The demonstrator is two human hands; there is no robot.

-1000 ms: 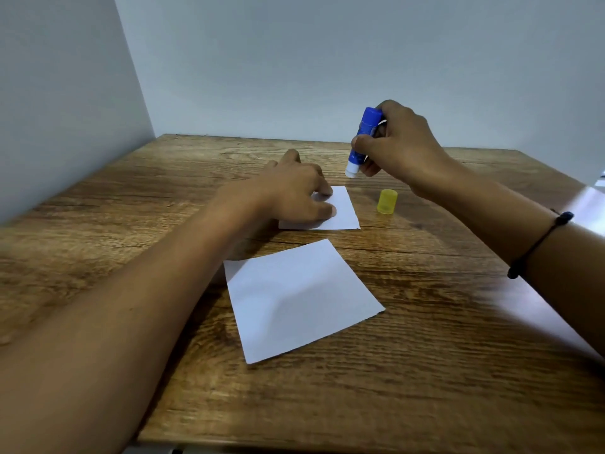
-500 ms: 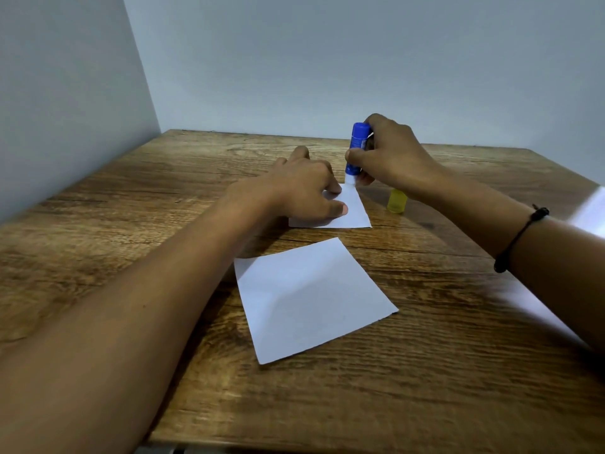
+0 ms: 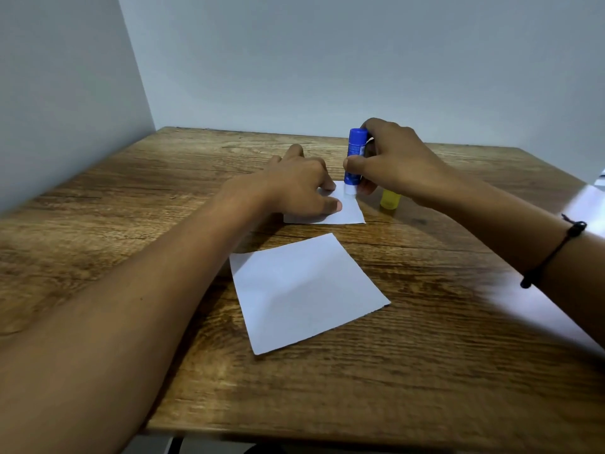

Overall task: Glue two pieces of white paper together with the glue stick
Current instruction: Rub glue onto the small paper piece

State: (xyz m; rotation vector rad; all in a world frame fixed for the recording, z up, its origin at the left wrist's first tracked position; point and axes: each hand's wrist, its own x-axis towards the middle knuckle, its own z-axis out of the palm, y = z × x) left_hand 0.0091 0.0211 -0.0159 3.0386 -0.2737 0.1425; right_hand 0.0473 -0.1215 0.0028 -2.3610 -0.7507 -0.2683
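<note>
1. White small paper (image 3: 348,213) is half hidden under the flat left hand (image 3: 296,188).
2. Right hand (image 3: 397,158) holds the blue glue stick (image 3: 355,155), tip on that paper.
3. Yellow cap (image 3: 390,199) peeks out behind the right hand.
4. Big paper (image 3: 304,290) lies near, on the wooden table (image 3: 425,371).

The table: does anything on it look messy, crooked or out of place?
Little stands out. The near paper lies askew to the table edge, with a ragged right edge. The yellow cap stands loose behind the right hand, which holds the glue stick upright on the far paper. Nothing is spilled.
</note>
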